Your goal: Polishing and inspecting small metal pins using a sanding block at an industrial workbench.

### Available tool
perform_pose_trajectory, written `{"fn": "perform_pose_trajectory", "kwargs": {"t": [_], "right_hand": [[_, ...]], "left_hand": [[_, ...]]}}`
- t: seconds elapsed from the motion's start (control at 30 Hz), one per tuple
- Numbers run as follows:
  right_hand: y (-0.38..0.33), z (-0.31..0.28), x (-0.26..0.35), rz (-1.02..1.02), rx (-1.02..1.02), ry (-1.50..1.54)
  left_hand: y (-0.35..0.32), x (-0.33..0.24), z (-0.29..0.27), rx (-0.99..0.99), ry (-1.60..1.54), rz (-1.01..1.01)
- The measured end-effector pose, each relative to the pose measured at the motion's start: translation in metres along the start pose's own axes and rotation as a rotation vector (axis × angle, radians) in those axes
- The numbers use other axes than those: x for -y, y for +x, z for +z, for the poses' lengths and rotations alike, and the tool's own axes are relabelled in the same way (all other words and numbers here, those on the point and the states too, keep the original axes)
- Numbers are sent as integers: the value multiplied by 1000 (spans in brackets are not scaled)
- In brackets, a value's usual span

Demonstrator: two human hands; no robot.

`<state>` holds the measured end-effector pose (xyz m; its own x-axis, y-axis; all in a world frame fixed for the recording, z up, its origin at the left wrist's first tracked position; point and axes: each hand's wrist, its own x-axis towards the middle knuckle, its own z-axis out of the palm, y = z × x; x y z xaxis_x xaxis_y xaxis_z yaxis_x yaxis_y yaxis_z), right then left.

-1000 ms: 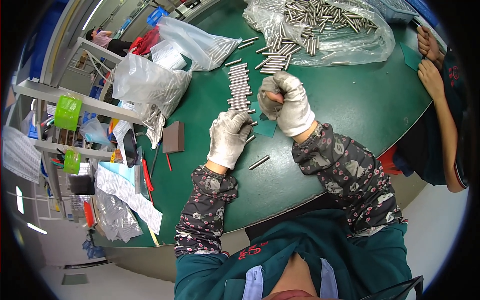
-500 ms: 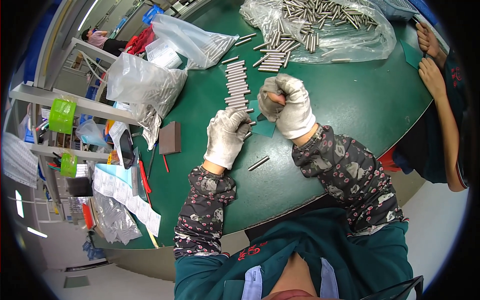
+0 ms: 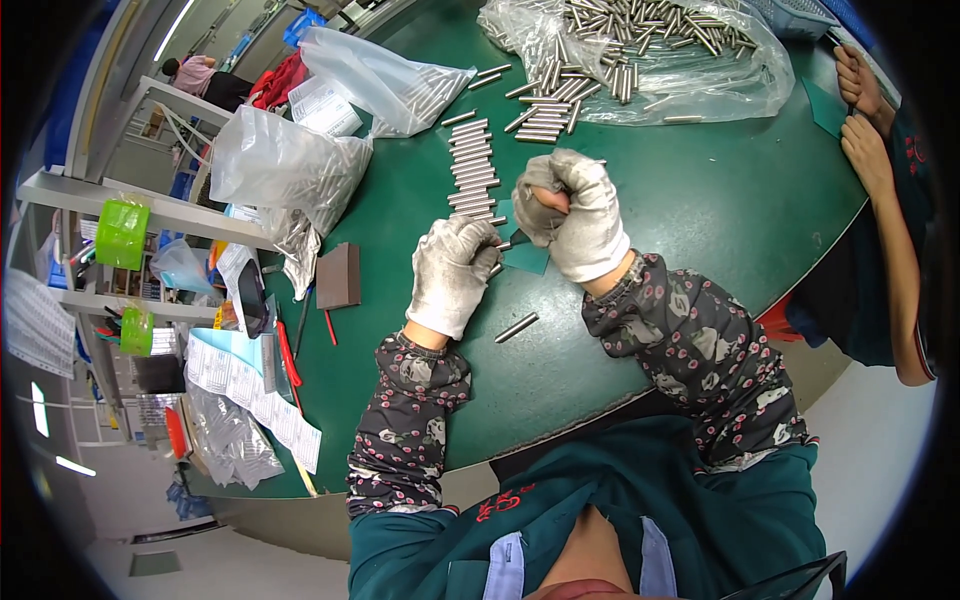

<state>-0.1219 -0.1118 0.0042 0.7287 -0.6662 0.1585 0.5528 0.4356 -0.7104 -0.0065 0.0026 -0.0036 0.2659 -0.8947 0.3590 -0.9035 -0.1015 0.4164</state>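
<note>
Head view shows us a metal pin (image 3: 505, 246) poking out of the gloved left hand (image 3: 449, 278), whose fingers are folded closed around it; a second metal end shows lower along that glove, and we cannot tell whether it belongs to another pin. We judge the pin stiff, solid and rather heavy for its size, hard to break, but smooth and round enough to roll or slip through cloth, so we would pinch it firmly around the middle and leave its end free. Just beside that end, the gloved right hand (image 3: 573, 215) is curled tight, with a dark tool (image 3: 519, 238) showing beneath it, its kind too hidden to name. A green sheet (image 3: 531, 261) lies below, between the hands. Beyond the left hand runs a row of pins (image 3: 472, 165), nearer us lies a loose pin (image 3: 516, 328), and farther off a clear bag (image 3: 725, 105) bears a heap.
</note>
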Motion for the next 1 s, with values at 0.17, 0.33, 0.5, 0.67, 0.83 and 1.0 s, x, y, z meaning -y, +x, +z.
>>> {"fn": "perform_pose_trajectory", "kwargs": {"t": [0.17, 0.33, 0.5, 0.67, 0.83, 1.0], "right_hand": [[0, -1, -1, -25, -16, -29], [-1, 3, -2, -14, 72, -129], [-1, 3, 1, 11, 47, -134], [1, 0, 1, 33, 21, -119], [1, 3, 1, 14, 40, -123], [1, 4, 3, -7, 6, -111]], "left_hand": [[0, -1, 1, -3, 6, -1], [0, 1, -1, 10, -22, -21], [2, -6, -6, -179, 134, 104], [-2, -14, -25, 168, 158, -44], [-4, -8, -18, 67, 47, -43], [-1, -6, -5, 9, 79, 21]]}}
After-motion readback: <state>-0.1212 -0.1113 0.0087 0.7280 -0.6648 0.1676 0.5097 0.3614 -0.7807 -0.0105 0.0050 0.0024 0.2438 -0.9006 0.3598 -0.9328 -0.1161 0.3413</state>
